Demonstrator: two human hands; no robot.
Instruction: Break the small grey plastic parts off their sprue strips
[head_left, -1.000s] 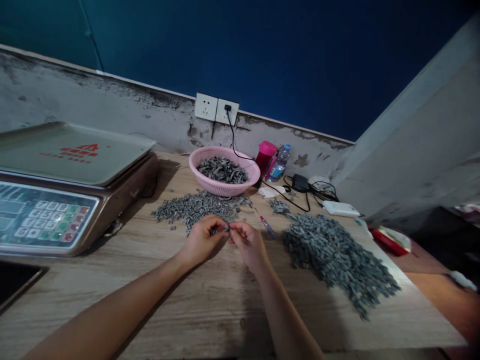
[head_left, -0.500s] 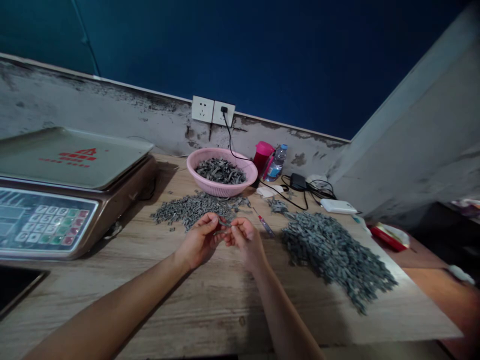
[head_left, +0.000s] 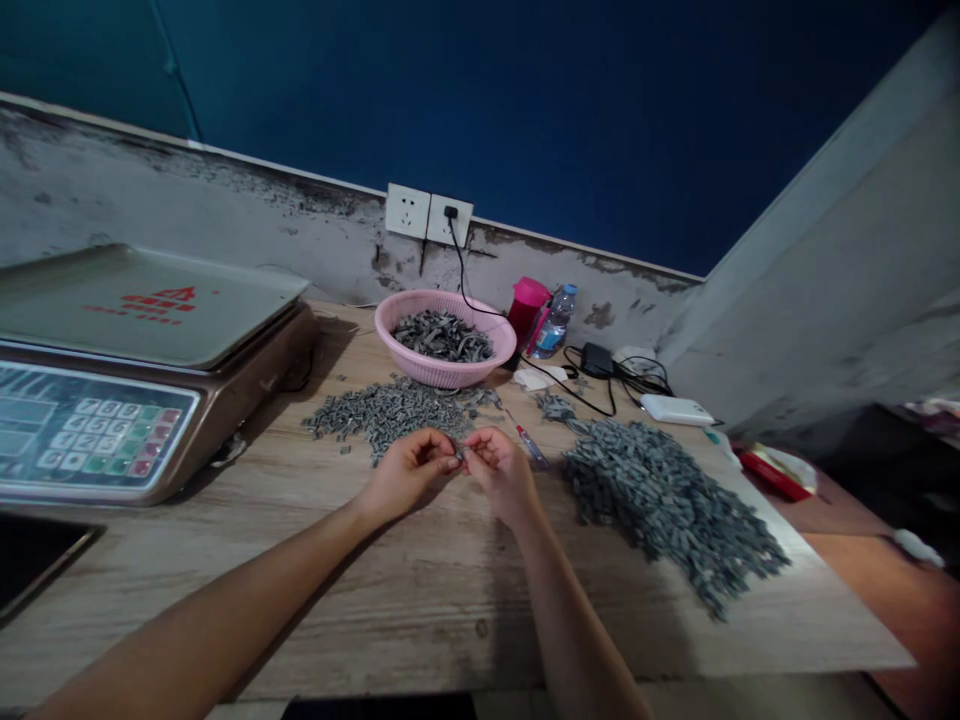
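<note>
Two hands at work: left hand (head_left: 405, 475) and right hand (head_left: 501, 475) pinch a small grey piece (head_left: 459, 454) between their fingertips, just over the wooden table (head_left: 420, 590), right by a loose grey heap (head_left: 382, 412).

Small grey piece (head_left: 459, 454) pinched between left hand (head_left: 406, 476) and right hand (head_left: 501, 474).

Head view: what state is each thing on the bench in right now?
Left hand, pinching a small grey piece.
Right hand, pinching the same piece.
Pink plastic basket, holding grey strips.
Loose grey pieces, lying in two heaps.
Water bottle, upright, capped.
Wall socket, plugged in with a black cable.
</note>
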